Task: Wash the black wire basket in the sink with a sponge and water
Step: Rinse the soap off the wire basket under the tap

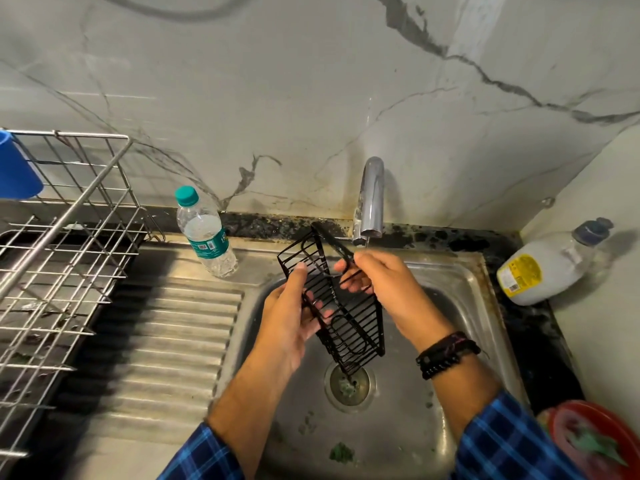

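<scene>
**Two hands on the basket, held above the sink bowl**

Both hands are up over the bowl, a little apart, each clamped on the black wire basket point(349, 327). The left hand point(291, 317) comes in from the lower left with its palm turned toward the basket; its thumb lies along the near wires and its fingers curl round behind the frame. The right hand point(377, 282) reaches in from the right and pinches the upper rim between fingertips and thumb. Dark bead bracelets point(446, 353) ring that wrist, and both forearms come out of blue checked sleeves.

The basket is a long, narrow rack of thin black bars, tilted steeply. Its top end sits just below the mouth of the chrome tap point(372, 199) and its bottom corner hangs over the drain point(349, 382). Whether water is running I cannot tell.

Around them lies the steel sink point(460, 292), with green scraps on its floor. A clear water bottle point(206, 233) with a teal cap stands on the left rim, beside the ribbed draining board point(173, 341) and a steel dish rack point(69, 258). A white bottle point(543, 268) lies on the right counter.
</scene>
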The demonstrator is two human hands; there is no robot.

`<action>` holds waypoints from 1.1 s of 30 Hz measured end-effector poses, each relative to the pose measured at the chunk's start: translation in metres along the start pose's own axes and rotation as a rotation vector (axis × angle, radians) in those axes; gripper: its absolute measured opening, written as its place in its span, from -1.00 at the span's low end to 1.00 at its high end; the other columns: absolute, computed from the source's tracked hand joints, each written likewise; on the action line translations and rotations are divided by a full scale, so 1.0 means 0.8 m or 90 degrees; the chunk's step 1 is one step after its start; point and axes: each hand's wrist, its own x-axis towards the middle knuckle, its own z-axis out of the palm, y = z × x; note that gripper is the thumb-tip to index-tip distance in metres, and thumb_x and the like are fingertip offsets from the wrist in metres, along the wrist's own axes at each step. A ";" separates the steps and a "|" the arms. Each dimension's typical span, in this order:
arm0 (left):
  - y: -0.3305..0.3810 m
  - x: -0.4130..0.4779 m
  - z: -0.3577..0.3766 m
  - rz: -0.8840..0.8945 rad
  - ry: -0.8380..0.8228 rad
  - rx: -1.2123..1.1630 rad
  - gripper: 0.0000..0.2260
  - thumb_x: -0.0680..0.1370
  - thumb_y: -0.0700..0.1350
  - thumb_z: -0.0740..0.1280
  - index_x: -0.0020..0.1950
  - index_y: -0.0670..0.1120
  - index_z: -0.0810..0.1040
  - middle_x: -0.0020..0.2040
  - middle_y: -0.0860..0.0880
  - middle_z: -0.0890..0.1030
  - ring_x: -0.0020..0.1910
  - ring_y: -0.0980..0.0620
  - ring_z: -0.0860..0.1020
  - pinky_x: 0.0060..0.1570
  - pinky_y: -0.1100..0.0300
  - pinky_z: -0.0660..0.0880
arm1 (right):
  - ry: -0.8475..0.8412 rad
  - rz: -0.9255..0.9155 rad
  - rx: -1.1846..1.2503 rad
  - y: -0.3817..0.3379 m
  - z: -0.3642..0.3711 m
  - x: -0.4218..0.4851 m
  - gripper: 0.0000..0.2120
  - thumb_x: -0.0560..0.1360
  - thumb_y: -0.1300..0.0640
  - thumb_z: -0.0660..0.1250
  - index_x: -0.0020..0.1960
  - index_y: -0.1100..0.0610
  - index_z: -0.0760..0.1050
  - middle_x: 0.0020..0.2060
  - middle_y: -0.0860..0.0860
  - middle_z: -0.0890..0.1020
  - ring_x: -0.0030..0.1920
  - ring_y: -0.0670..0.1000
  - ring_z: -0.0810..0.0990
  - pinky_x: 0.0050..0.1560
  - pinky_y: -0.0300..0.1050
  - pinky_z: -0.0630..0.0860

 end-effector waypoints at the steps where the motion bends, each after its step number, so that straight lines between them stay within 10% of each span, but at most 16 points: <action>1: 0.001 -0.003 0.003 -0.004 0.010 -0.008 -0.70 0.63 0.09 0.32 0.08 -0.14 0.60 -0.37 0.01 0.60 -0.45 0.08 0.57 -0.25 0.11 0.59 | -0.019 0.014 0.017 0.002 0.000 -0.006 -0.66 0.67 0.09 0.13 0.02 0.11 0.68 -0.10 0.02 0.74 -0.09 -0.04 0.66 0.02 -0.11 0.55; 7: 0.010 -0.020 -0.009 -0.041 0.069 -0.050 -0.72 0.60 0.13 0.34 0.03 -0.09 0.54 -0.44 0.06 0.48 -0.59 0.13 0.38 -0.42 0.23 0.35 | 0.110 0.079 0.022 0.040 -0.013 -0.042 -0.75 0.65 0.02 0.20 0.10 -0.03 0.67 0.09 -0.17 0.68 0.08 -0.23 0.60 0.11 -0.19 0.43; 13: 0.021 -0.029 -0.044 -0.140 0.090 -0.207 -0.69 0.59 0.12 0.37 -0.17 -0.10 0.51 -0.41 0.00 0.43 -0.49 0.09 0.34 -0.50 0.27 0.37 | -0.042 0.498 0.222 0.108 -0.034 -0.064 -0.63 0.56 -0.12 0.34 0.25 0.08 0.54 0.10 0.11 0.62 0.12 0.23 0.64 0.05 0.20 0.60; 20: 0.024 -0.027 -0.043 -0.209 0.120 -0.374 -0.63 0.63 0.11 0.29 -0.13 -0.20 0.50 -0.27 -0.07 0.50 -0.35 0.04 0.43 -0.49 0.27 0.47 | 0.082 0.427 0.468 0.097 -0.059 -0.047 -0.67 0.38 0.11 0.30 0.10 0.19 0.56 -0.19 0.16 0.60 -0.27 0.05 0.54 -0.50 -0.22 0.46; 27: 0.021 -0.025 -0.001 -0.217 0.014 -0.172 -0.58 0.61 0.16 0.32 0.06 -0.23 0.52 -0.14 -0.14 0.52 -0.19 -0.08 0.57 -0.30 0.03 0.68 | 0.262 0.427 0.494 0.129 -0.089 -0.042 -0.74 0.52 0.10 0.09 -0.03 0.20 0.51 -0.33 0.19 0.65 -0.30 0.14 0.57 -0.52 -0.23 0.43; 33: 0.017 -0.015 0.021 -0.229 0.001 -0.093 -0.63 0.59 0.06 0.39 0.06 -0.28 0.53 -0.20 -0.13 0.52 -0.24 -0.09 0.60 -0.42 0.09 0.66 | 0.311 0.499 0.570 0.189 -0.080 -0.074 -0.76 0.54 0.16 0.06 0.07 0.18 0.45 0.09 0.26 0.50 -0.32 0.22 0.60 -0.64 -0.23 0.40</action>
